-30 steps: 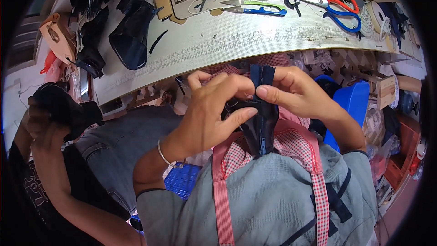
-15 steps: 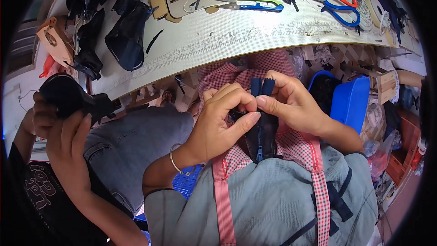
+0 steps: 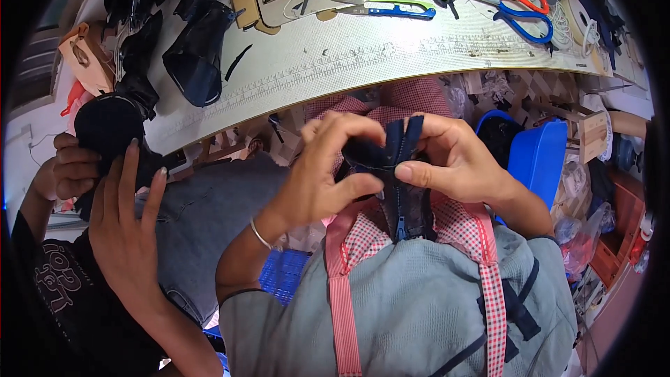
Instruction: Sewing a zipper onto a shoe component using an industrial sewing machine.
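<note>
In front of my chest is a dark, sewn piece with a navy zipper (image 3: 400,199) running down its middle. Its blue zipper pull sits near the bottom, and two loose tape ends stick up at the top. My right hand (image 3: 453,160) pinches the piece between thumb and fingers just below those ends. My left hand (image 3: 331,164), a bangle on its wrist, is curved around the piece's left side, with thumb and fingers apart. Whether its fingertips touch the dark material is hard to make out.
Beyond my lap runs a white sewing table (image 3: 314,73) with a printed ruler. On it lie thread snips (image 3: 391,8), scissors (image 3: 520,7) and black pouch-like pieces (image 3: 199,56). A blue bin (image 3: 537,160) stands at right. At left, a co-worker's hands (image 3: 118,195) hold a black piece.
My left thumb and fingers have parted and moved left off the zipper's middle. My right hand keeps its pinch. The co-worker's black piece has shifted and turned.
</note>
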Motion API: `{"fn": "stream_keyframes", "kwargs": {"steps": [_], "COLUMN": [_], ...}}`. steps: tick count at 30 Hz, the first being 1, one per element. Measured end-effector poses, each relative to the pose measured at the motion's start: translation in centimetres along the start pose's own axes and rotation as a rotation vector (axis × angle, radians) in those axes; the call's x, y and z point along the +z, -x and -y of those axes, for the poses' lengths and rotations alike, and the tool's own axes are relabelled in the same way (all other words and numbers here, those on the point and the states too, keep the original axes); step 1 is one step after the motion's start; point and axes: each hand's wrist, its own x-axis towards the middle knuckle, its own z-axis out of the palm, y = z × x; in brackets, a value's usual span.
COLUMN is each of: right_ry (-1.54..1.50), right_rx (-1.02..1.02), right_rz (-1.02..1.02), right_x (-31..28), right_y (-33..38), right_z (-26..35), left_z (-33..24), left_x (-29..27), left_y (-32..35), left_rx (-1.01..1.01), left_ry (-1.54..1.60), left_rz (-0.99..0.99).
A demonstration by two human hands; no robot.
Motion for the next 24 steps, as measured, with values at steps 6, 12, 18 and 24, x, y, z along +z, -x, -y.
{"fn": "stream_keyframes", "kwargs": {"steps": [6, 12, 18, 24], "right_ry": [0.046, 0.281, 0.549, 0.854], "right_rx": [-0.058, -0.187, -0.357, -0.597], "right_rz": [-0.023, -0.02, 0.018, 0.082], "right_x": [-0.5, -0.6, -0.7, -0.1], "right_y": [0.1, -0.1, -0.3, 0.1], "right_z": [-0.5, -0.6, -0.4, 0.8], "left_z": [3.3, -0.5, -2.2, -3.9], "left_x": [-2.0, -2.2, -2.0, -1.2], "left_y": [-0.1, -0.1, -0.3, -0.4], "left_rx": [0.243, 0.121, 0.022, 0.264], "left_ry": [-0.07, -0.309, -0.335, -0.531], "left_rz": [0.214, 0.224, 0.299, 0.193]}}
